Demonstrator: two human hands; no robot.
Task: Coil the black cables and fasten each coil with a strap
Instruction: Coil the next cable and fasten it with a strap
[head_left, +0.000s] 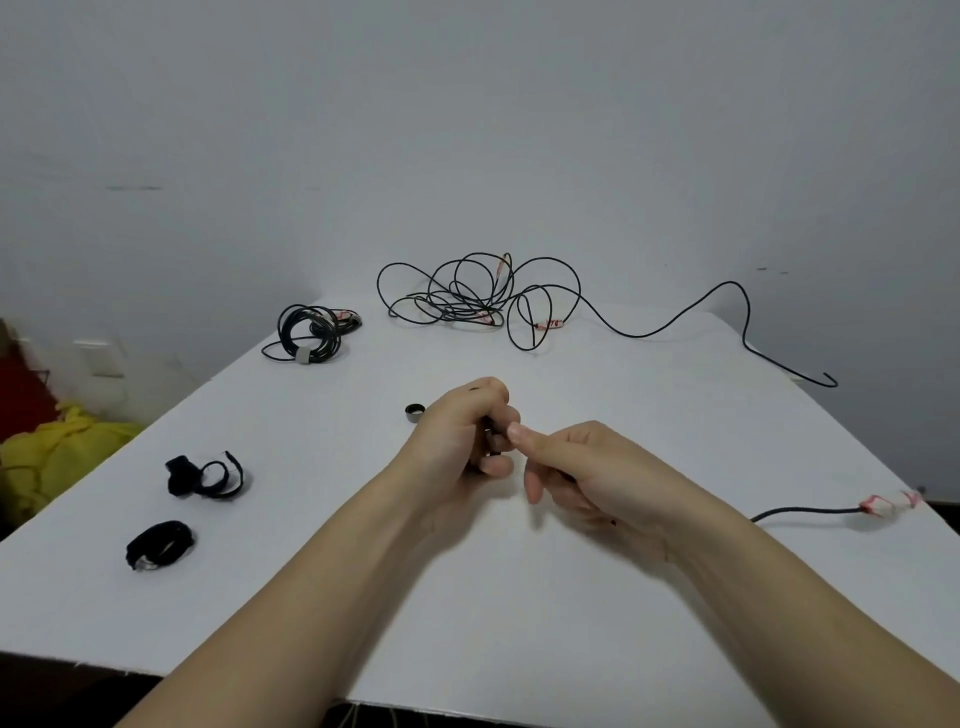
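Left hand (465, 434): raised fist over the desk (519, 597), fingers gripping a small black piece (490, 435), cable or strap unclear.
Right hand (582, 467): thumb meets that piece; fingers curled, grip unclear.
Loose cables (478, 296): tangled, far edge.
Strapped coil (311, 332): far left.
Straps (205, 475): near left.

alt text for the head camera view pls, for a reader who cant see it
Two bare hands meet over a white table: the left hand grips a small black item and the right hand reaches its thumb to it. Farther back lie a loose tangle of black cable and a strapped coil; black straps lie at the near left.
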